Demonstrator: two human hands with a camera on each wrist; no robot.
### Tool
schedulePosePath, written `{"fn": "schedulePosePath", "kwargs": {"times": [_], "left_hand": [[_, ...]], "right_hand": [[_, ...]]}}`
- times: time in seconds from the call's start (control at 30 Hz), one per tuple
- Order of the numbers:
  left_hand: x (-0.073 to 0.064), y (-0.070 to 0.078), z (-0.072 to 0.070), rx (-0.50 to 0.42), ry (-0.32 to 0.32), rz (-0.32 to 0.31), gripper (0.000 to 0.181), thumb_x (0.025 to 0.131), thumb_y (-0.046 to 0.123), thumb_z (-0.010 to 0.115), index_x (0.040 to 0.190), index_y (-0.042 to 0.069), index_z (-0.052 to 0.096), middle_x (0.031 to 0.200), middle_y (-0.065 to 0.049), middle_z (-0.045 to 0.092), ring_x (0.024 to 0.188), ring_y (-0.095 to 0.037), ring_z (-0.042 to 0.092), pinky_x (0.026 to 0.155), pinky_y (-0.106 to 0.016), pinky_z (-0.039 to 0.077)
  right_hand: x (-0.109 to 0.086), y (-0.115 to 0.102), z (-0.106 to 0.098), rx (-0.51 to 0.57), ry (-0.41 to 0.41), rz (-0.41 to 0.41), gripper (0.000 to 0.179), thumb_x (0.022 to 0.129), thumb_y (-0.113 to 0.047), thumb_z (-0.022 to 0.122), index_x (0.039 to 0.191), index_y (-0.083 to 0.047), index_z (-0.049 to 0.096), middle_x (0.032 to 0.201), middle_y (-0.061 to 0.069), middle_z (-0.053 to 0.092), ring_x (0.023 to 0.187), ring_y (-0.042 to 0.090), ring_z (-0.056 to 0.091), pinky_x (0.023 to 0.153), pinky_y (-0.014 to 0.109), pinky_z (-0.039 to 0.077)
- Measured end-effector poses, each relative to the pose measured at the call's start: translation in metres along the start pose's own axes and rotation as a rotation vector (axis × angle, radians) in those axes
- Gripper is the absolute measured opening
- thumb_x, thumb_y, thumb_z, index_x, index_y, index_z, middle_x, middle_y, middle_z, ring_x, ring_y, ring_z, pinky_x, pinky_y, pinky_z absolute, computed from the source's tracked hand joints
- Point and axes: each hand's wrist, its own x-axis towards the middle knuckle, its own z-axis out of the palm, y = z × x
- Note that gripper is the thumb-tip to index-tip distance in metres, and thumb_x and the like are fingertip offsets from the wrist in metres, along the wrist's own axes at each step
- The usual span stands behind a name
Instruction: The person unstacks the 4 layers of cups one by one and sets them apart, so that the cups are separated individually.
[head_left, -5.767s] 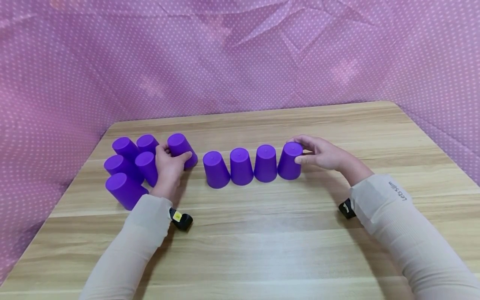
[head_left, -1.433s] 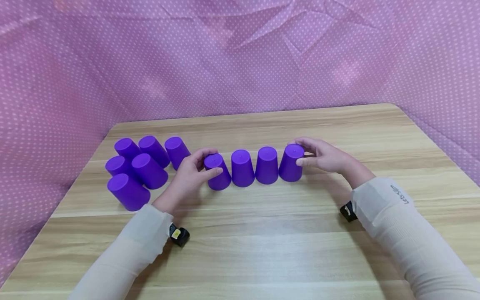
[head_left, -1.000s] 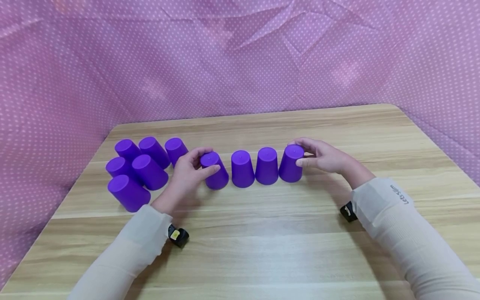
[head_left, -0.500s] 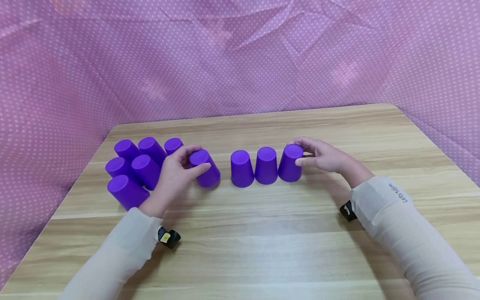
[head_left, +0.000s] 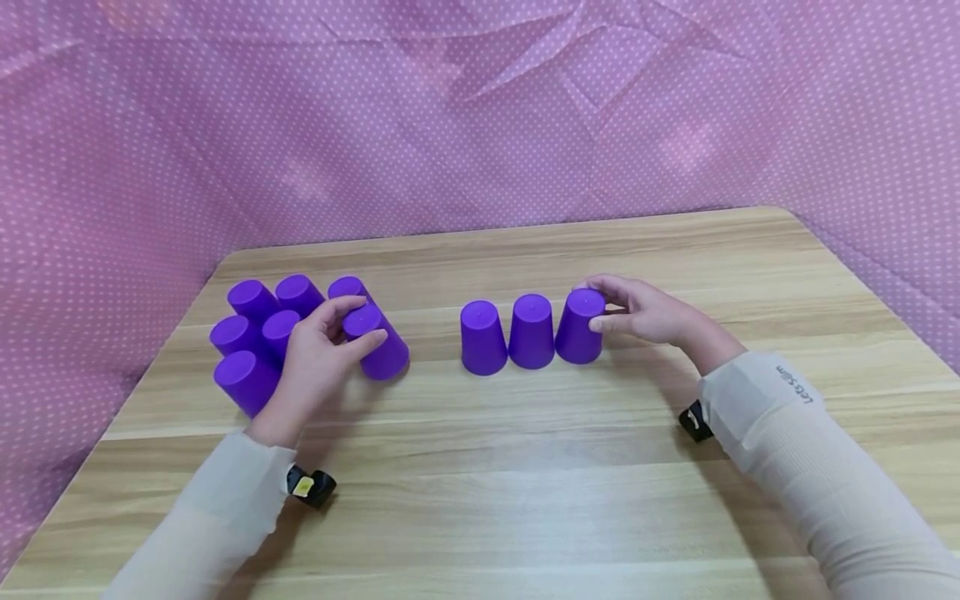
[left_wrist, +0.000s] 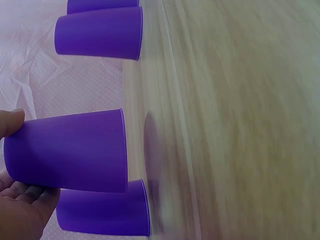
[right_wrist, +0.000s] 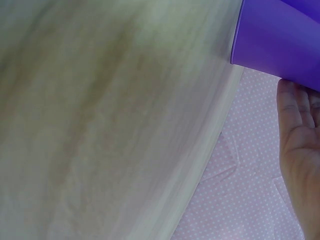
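My left hand [head_left: 318, 354] grips an upside-down purple plastic cup [head_left: 386, 354] between thumb and fingers. In the left wrist view this held cup [left_wrist: 70, 152] hovers slightly above the tabletop, its shadow beside the rim. Farther right, three more inverted cups form a row: a left one [head_left: 483, 340], a middle one [head_left: 532, 333] and a right one [head_left: 580, 329]. Around that right-end cup my right hand [head_left: 648, 311] curls its thumb and fingers. Only part of this cup [right_wrist: 275, 42] shows in the right wrist view, with fingers against its side.
Several inverted purple cups cluster at the table's left, including a front one [head_left: 243, 379] and a back one [head_left: 251, 298]. Another cup [head_left: 347, 287] is partly hidden behind my left hand. The wooden table [head_left: 525, 483] ends at a pink dotted cloth [head_left: 480, 125].
My left hand has lifted the leftmost cup out of the row of cups and carried it left towards the cluster. The right hand keeps its hold on the right-end cup.
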Motion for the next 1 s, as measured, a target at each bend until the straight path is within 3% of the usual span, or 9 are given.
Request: {"fn": "schedulePosePath", "kwargs": {"times": [0.17, 0.53, 1.0], "left_hand": [[-0.001, -0.003, -0.006, 0.008, 0.006, -0.032, 0.053, 0.080, 0.025, 0.073, 0.126, 0.006, 0.053, 0.125, -0.012, 0.058, 0.118, -0.022, 0.053, 0.101, -0.037, 0.043], [-0.002, -0.010, -0.012, 0.008, 0.049, -0.086, 0.055, 0.082, 0.022, 0.071, 0.129, 0.005, 0.050, 0.127, -0.014, 0.056, 0.117, -0.022, 0.052, 0.102, -0.034, 0.043], [0.003, -0.020, -0.014, -0.009, 0.103, -0.149, 0.056, 0.083, 0.018, 0.070, 0.132, 0.004, 0.047, 0.130, -0.014, 0.053, 0.120, -0.021, 0.051, 0.102, -0.033, 0.042]], "right_hand": [[0.000, 0.001, 0.000, -0.004, -0.001, -0.005, 0.047, 0.089, -0.002, 0.058, 0.131, 0.007, 0.039, 0.119, 0.023, 0.054, 0.117, 0.035, 0.049, 0.100, 0.043, 0.042], [0.000, 0.000, 0.000, 0.000, 0.000, -0.001, 0.048, 0.089, -0.004, 0.058, 0.132, 0.007, 0.038, 0.121, 0.023, 0.053, 0.119, 0.035, 0.048, 0.101, 0.045, 0.041], [0.002, 0.003, 0.001, 0.018, -0.003, -0.004, 0.048, 0.089, -0.004, 0.059, 0.131, 0.005, 0.039, 0.120, 0.019, 0.054, 0.116, 0.028, 0.051, 0.096, 0.033, 0.045]]}}
